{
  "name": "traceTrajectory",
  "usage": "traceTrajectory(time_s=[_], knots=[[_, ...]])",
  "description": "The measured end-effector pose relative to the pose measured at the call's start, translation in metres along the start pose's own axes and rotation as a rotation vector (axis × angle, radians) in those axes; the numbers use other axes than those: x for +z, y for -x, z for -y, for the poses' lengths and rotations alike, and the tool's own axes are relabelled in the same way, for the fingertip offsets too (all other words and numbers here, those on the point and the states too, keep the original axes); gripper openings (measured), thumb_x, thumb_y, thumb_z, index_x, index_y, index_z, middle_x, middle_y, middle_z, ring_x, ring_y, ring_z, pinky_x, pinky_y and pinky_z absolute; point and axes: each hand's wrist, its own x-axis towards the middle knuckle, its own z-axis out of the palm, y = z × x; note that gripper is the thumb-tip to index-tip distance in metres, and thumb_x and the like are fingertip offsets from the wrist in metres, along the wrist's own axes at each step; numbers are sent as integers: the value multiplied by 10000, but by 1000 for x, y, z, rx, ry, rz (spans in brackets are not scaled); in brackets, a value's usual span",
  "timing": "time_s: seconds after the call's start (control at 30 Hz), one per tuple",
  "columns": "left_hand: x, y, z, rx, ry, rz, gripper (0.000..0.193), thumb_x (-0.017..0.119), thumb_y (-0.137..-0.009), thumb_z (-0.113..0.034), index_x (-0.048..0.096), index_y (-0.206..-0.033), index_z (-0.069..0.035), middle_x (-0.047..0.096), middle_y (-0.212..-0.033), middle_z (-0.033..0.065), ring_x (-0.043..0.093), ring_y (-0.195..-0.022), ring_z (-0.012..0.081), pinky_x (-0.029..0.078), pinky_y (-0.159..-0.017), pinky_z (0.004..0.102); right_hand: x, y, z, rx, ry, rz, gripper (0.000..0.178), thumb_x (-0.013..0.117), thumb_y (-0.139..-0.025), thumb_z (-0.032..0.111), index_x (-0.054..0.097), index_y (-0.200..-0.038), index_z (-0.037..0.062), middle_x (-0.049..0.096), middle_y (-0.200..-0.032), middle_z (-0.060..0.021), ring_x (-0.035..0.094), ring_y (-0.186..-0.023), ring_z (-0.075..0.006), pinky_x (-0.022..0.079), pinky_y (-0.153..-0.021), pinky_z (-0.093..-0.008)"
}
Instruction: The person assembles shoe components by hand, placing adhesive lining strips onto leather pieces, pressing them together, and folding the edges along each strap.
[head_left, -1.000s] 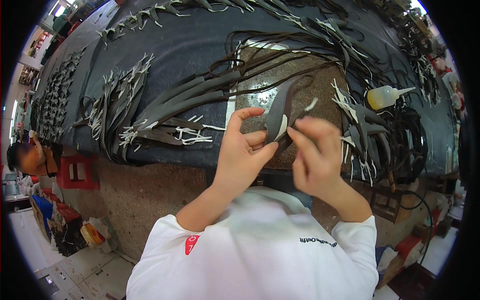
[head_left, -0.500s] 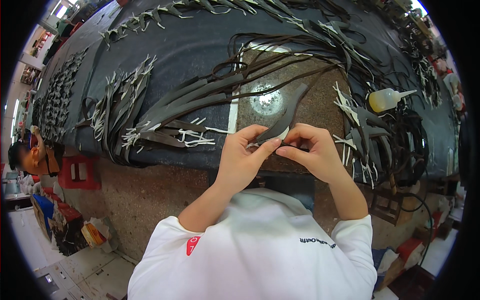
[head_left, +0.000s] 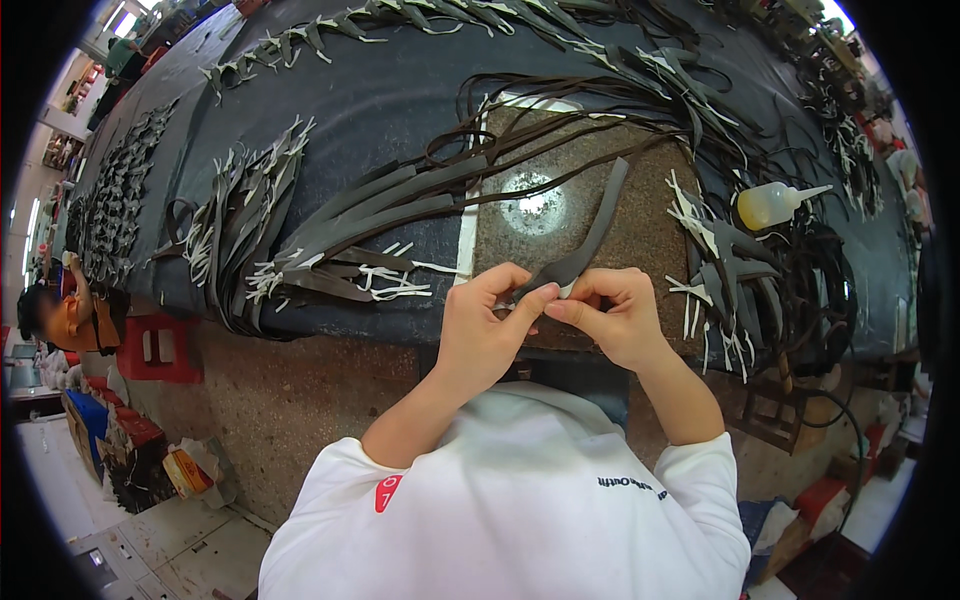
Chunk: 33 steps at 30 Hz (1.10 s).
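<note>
**Strap end pinched between both hands, centre frame**

My left hand (head_left: 485, 325) and right hand (head_left: 615, 320) meet at centre frame, thumbs and forefingers of both clamped on the near end of one dark strap (head_left: 590, 235). The strap runs up and right from my fingertips across the speckled stone slab (head_left: 650, 215), flat and limp, matte like thin leather or rubber. A pale sliver shows at the pinch point; I cannot tell whether it is backing paper or the strap's underside.

Progress, judged from the layout: a fan of similar straps with pale strips at their ends (head_left: 350, 250) lies left of centre on the dark bench cover (head_left: 380, 100), and more bundles (head_left: 740, 270) sit at right, white tips showing. Which heap is finished I cannot say; the piece in hand looks mid-operation, so I judge much work remains.

A yellowish squeeze bottle with nozzle (head_left: 770, 203) lies at right, apart from my hands. Another person (head_left: 60, 315) sits at far left.
</note>
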Motion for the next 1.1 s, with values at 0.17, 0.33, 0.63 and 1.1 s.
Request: traceTrajectory(time_s=[0.17,0.33,0.63,1.1], knots=[[-6,-3,2,-144,192,133,167,686,-887,-145,652,-840,12,620,-692,5,547,-625,23,468,-500,185,1,4,1,-34,15,-4,240,755,-822,154,645,-670,5,486,-499,52,368,-486,1,250,-435,-215],[-9,2,19,-173,110,5,166,695,-875,-144,667,-822,11,609,-671,17,545,-607,41,462,-518,213,-5,-4,-3,211,271,180,355,730,-847,251,632,-627,-9,548,-483,-27,454,-465,-33,343,-431,-243],[-24,0,56,395,-823,-385,187,785,-738,-118,737,-900,-38,577,-822,49,496,-834,220,408,-742,331,-19,-45,-16,-528,983,-76,169,710,-765,149,673,-904,61,622,-939,-65,567,-972,-267,463,-837,-388],[-66,3,54,655,-803,39,305,686,-800,20,679,-1101,-28,591,-940,97,612,-794,233,513,-692,311,-4,-74,-40,-764,794,487,298,654,-728,3,690,-1016,71,624,-977,-36,564,-962,-239,445,-890,-368]])
